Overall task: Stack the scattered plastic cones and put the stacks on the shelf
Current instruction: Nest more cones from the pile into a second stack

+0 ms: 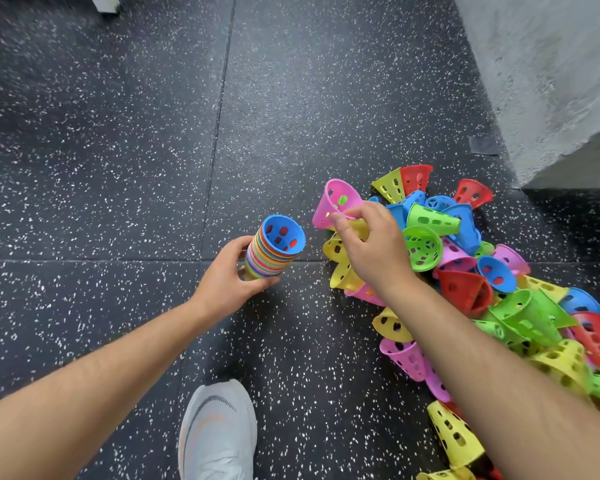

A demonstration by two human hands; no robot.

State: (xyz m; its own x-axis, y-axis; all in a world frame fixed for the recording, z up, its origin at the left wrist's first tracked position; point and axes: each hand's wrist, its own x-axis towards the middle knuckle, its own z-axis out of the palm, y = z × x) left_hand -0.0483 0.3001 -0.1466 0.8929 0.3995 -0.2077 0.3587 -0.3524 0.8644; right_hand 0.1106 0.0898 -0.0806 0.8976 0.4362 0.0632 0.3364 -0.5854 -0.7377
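My left hand (229, 275) grips a tall stack of nested coloured cones (274, 251), its open mouth facing up with a blue cone innermost. To its right my right hand (368, 244) pinches the rim of a single pink perforated cone (333, 206), lifted above the floor. A big pile of loose cones (482, 271) in red, yellow, green, blue and pink lies on the floor under and to the right of my right arm. The shelf is out of view.
The floor (118, 168) is dark speckled rubber tiling with seams. A grey concrete wall corner (551, 81) stands at the upper right, close to the pile. My grey sneaker (219, 431) is at the bottom centre.
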